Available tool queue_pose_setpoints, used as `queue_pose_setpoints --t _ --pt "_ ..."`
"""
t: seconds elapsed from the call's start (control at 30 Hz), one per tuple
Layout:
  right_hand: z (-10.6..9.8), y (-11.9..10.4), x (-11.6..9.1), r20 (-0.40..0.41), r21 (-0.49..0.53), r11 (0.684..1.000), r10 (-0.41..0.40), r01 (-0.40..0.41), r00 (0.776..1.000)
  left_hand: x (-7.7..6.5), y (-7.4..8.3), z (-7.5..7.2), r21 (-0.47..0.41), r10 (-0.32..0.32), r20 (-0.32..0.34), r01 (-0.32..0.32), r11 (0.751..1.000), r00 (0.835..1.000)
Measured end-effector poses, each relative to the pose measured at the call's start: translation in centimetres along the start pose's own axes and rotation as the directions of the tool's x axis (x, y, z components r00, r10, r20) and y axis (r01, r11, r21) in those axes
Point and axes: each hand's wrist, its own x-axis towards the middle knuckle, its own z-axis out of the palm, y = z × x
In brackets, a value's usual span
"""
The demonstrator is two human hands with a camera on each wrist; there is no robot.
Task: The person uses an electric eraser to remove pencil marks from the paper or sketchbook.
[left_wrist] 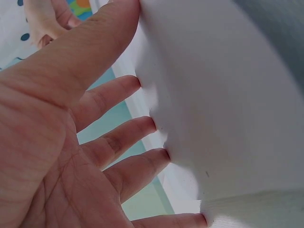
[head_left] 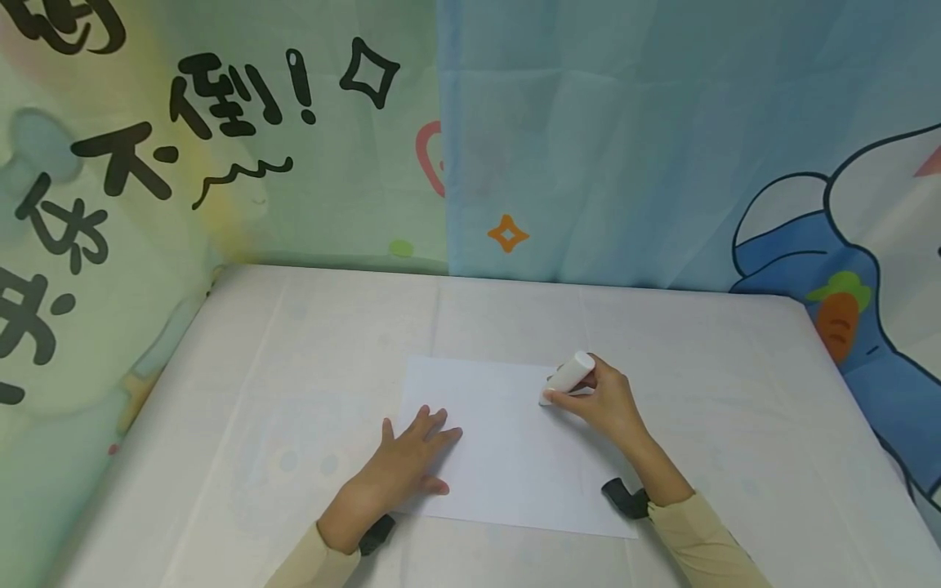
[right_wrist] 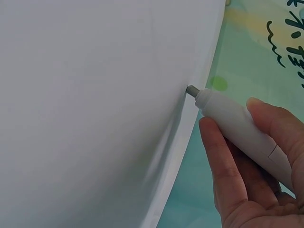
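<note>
Two-handed over a white paper sheet [head_left: 507, 465] on the cloth-covered tabletop [head_left: 316, 327]: pinched a white pen-like tool [head_left: 572, 372] w/ the R hand [head_left: 610, 403], w/ fingers and thumb curled in on the barrel. Held it tilted over the sheet's far R part, w/ the grey tip [right_wrist: 193, 90] at or v. nr the paper; couldn't tell contact for sure. Laid the L hand [head_left: 408, 457] at the sheet's L side, w/ fingers straight, spread wide, gripping nothing, tips down, little finger at abt the edge.

Risked swivelling the sheet, prob. through too light a press w/ the L or too hard a push w/ the tool, so far from that press. Risked buckling the paper too, if pushing toward the L hand, and losing the tool's angle by loosening the pinch.

Saw black wrist pieces [head_left: 625, 498] at both wrists, w/ the R one over the sheet's nr R edge, so prob. liable to drag on it if lowered. Noted printed curtains [head_left: 662, 122] beyond the tabletop, w/ dark lettering [head_left: 220, 108] and a carrot [head_left: 838, 327], well apart from the work.
</note>
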Motion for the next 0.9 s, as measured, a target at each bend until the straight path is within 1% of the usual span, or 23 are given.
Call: queue_pose_setpoints --t 0.4,0.6,0.8,0.9 --pt "0.47 -0.56 0.08 0.017 0.006 1.000 -0.006 0.006 1.000 0.04 -0.13 0.02 0.014 0.013 -0.008 -0.013 1.000 1.000" --pt "0.37 -0.66 0.10 0.018 0.002 1.000 -0.029 0.029 0.999 0.02 -0.14 0.08 0.023 0.015 -0.006 -0.015 1.000 1.000" --pt "0.10 -0.74 0.01 0.017 -0.020 0.999 -0.026 0.026 1.000 -0.06 -0.06 0.02 0.034 0.012 -0.003 -0.011 0.999 1.000" --pt "0.13 -0.69 0.03 0.014 -0.016 0.999 -0.037 0.037 0.999 -0.06 -0.04 0.02 0.034 0.010 -0.002 -0.009 0.999 1.000"
